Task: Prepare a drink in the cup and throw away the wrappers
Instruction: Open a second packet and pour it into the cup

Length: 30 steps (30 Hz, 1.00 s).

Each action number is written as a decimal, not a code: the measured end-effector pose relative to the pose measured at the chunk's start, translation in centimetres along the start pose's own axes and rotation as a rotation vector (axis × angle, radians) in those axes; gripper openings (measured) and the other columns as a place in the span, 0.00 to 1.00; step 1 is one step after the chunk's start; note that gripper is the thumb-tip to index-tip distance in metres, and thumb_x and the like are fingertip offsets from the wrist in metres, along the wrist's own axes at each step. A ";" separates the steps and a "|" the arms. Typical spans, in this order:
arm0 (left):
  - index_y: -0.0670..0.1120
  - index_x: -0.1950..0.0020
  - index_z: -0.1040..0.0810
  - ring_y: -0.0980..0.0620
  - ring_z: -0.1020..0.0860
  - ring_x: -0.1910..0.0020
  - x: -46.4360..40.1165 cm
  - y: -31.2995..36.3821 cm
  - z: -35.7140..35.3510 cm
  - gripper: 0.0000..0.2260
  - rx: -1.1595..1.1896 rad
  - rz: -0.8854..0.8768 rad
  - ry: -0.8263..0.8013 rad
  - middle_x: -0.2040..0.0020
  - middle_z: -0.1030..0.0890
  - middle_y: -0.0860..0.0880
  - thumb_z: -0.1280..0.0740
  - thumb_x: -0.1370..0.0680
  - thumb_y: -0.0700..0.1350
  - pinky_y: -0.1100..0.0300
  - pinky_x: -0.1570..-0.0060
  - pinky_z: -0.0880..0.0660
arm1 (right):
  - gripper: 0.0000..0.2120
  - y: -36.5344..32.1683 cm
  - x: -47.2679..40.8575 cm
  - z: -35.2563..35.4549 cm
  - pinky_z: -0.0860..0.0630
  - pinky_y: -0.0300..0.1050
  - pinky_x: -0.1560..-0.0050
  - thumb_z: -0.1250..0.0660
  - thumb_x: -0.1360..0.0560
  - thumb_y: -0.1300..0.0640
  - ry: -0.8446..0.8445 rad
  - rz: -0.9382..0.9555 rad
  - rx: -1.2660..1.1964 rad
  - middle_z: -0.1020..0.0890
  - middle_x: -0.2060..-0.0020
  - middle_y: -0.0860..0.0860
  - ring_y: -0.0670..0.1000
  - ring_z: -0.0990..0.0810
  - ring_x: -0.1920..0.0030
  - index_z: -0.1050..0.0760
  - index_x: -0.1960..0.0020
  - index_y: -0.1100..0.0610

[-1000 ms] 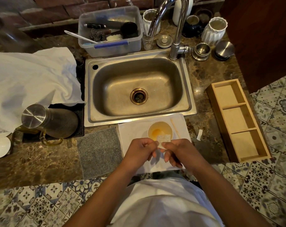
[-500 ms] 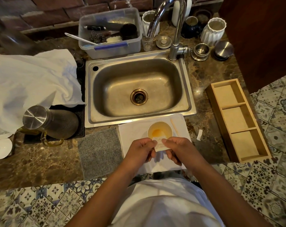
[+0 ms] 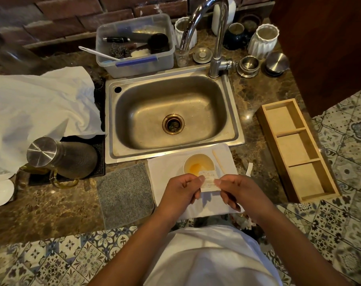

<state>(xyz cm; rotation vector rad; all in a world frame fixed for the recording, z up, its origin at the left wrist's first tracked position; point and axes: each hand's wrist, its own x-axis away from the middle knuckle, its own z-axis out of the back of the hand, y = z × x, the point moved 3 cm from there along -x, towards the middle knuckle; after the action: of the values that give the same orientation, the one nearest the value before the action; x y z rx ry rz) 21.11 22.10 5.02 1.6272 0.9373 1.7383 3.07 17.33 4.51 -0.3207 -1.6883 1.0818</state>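
We hold a small white sachet (image 3: 210, 182) between both hands, just at the near rim of the cup (image 3: 198, 164). Our left hand (image 3: 180, 191) pinches its left edge with thumb and curled fingers, and our right hand (image 3: 236, 191) pinches its right edge the same way. The two hands sit close together, joined only by the packet.

Compared with a second ago, the sachet is lower and nearer to us: then it stood over the mouth of the cup, tipped toward the yellow-orange powder inside; now it overlaps only the near lip and lies flatter between our fingers. Our hands have spread slightly apart, so more of the packet's printed face shows. The cup has not moved.

The cup stands on a white cloth (image 3: 165, 172) in front of the sink (image 3: 171, 118), with a wooden stirrer (image 3: 218, 162) lying on the cloth just to its right. A small torn strip of wrapper (image 3: 249, 168) lies on the counter beyond the cloth, between it and the wooden tray (image 3: 295, 149). To the left of the cloth lies a grey mat (image 3: 124, 195), and further left a glass jug (image 3: 62, 156) with a steel lid stands on a black mat. All of these lie as they did before.
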 end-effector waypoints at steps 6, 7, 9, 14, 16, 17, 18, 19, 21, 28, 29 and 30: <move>0.48 0.68 0.21 0.55 0.29 0.74 -0.8 0.9 -1.7 0.17 -0.051 -0.034 -0.007 0.73 0.24 0.51 0.31 0.19 0.48 0.66 0.70 0.29 | 0.14 0.9 0.9 1.7 0.34 0.43 0.73 0.31 0.19 0.56 0.098 0.048 -0.068 0.22 0.72 0.55 0.50 0.31 0.76 0.19 0.64 0.55; 0.49 0.67 0.20 0.55 0.29 0.74 -0.9 1.1 -2.0 0.16 -0.052 -0.035 -0.022 0.72 0.24 0.51 0.31 0.19 0.48 0.65 0.70 0.29 | 0.14 1.3 1.1 2.1 0.34 0.42 0.74 0.31 0.19 0.56 0.119 0.059 -0.084 0.23 0.73 0.55 0.50 0.31 0.76 0.19 0.63 0.55; 0.50 0.64 0.18 0.55 0.29 0.73 -1.1 1.2 -2.9 0.14 -0.042 -0.025 -0.069 0.70 0.23 0.50 0.31 0.19 0.46 0.65 0.70 0.29 | 0.15 2.0 1.6 3.0 0.35 0.39 0.76 0.32 0.19 0.57 0.173 0.072 -0.137 0.24 0.75 0.53 0.49 0.32 0.77 0.20 0.65 0.54; 0.47 0.56 0.16 0.54 0.28 0.73 -1.6 0.6 -5.1 0.08 -0.086 0.026 -0.130 0.70 0.21 0.50 0.32 0.19 0.41 0.65 0.71 0.29 | 0.17 3.7 2.3 4.7 0.37 0.37 0.76 0.32 0.19 0.56 0.249 0.080 -0.226 0.25 0.77 0.51 0.48 0.33 0.78 0.21 0.66 0.53; 0.47 0.56 0.16 0.55 0.27 0.74 -2.0 0.2 -6.1 0.08 -0.116 0.038 -0.129 0.71 0.20 0.50 0.32 0.19 0.41 0.65 0.71 0.28 | 0.16 4.3 2.4 5.3 0.37 0.38 0.76 0.33 0.19 0.57 0.268 0.069 -0.270 0.25 0.76 0.52 0.49 0.33 0.78 0.21 0.66 0.55; 0.47 0.56 0.15 0.55 0.27 0.74 -2.3 0.0 -6.5 0.08 -0.128 0.042 -0.129 0.71 0.20 0.50 0.32 0.19 0.41 0.65 0.71 0.28 | 0.16 4.6 2.4 5.5 0.36 0.38 0.76 0.32 0.19 0.57 0.282 0.060 -0.284 0.25 0.76 0.53 0.49 0.33 0.78 0.21 0.66 0.55; 0.47 0.56 0.15 0.55 0.27 0.73 -2.6 -0.2 -7.1 0.08 -0.146 0.044 -0.132 0.71 0.20 0.50 0.32 0.19 0.42 0.65 0.71 0.28 | 0.16 4.9 2.4 5.8 0.36 0.38 0.76 0.32 0.19 0.57 0.300 0.049 -0.293 0.25 0.76 0.53 0.49 0.33 0.78 0.21 0.66 0.56; 0.47 0.55 0.15 0.54 0.26 0.73 -3.0 -0.4 -7.6 0.07 -0.168 0.044 -0.135 0.71 0.20 0.50 0.32 0.19 0.42 0.65 0.70 0.28 | 0.17 5.4 2.4 6.1 0.36 0.39 0.76 0.32 0.19 0.57 0.321 0.035 -0.299 0.25 0.75 0.54 0.49 0.33 0.78 0.21 0.66 0.57; 0.48 0.55 0.15 0.56 0.25 0.73 -3.7 -0.8 -8.8 0.07 -0.222 0.046 -0.131 0.70 0.19 0.51 0.31 0.20 0.43 0.65 0.70 0.27 | 0.17 6.2 2.5 6.8 0.34 0.41 0.76 0.32 0.19 0.58 0.366 -0.001 -0.292 0.25 0.76 0.54 0.49 0.32 0.78 0.21 0.68 0.57; 0.45 0.55 0.14 0.52 0.23 0.69 -5.7 -1.9 -12.8 0.08 -0.392 0.024 -0.138 0.67 0.16 0.46 0.31 0.21 0.46 0.54 0.59 0.22 | 0.18 9.2 2.9 9.6 0.32 0.37 0.77 0.30 0.20 0.55 0.493 -0.079 -0.193 0.24 0.76 0.53 0.46 0.31 0.79 0.24 0.63 0.66; 0.44 0.54 0.14 0.52 0.22 0.69 -6.0 -2.2 -13.2 0.08 -0.404 0.030 -0.133 0.66 0.15 0.45 0.31 0.21 0.46 0.52 0.56 0.21 | 0.19 9.6 2.9 10.0 0.32 0.38 0.77 0.30 0.20 0.54 0.509 -0.089 -0.187 0.24 0.75 0.55 0.47 0.31 0.79 0.24 0.62 0.67; 0.43 0.55 0.14 0.52 0.22 0.68 -6.4 -2.5 -13.5 0.08 -0.415 0.037 -0.132 0.65 0.15 0.44 0.31 0.21 0.45 0.50 0.53 0.20 | 0.19 9.9 2.8 10.4 0.32 0.38 0.77 0.30 0.20 0.54 0.521 -0.100 -0.175 0.24 0.75 0.55 0.46 0.31 0.79 0.24 0.62 0.67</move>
<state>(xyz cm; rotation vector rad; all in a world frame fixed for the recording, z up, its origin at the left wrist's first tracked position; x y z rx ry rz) 8.17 16.98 -0.94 1.4674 0.4484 1.6883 -9.89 19.50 -1.80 -0.5704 -1.3129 0.6989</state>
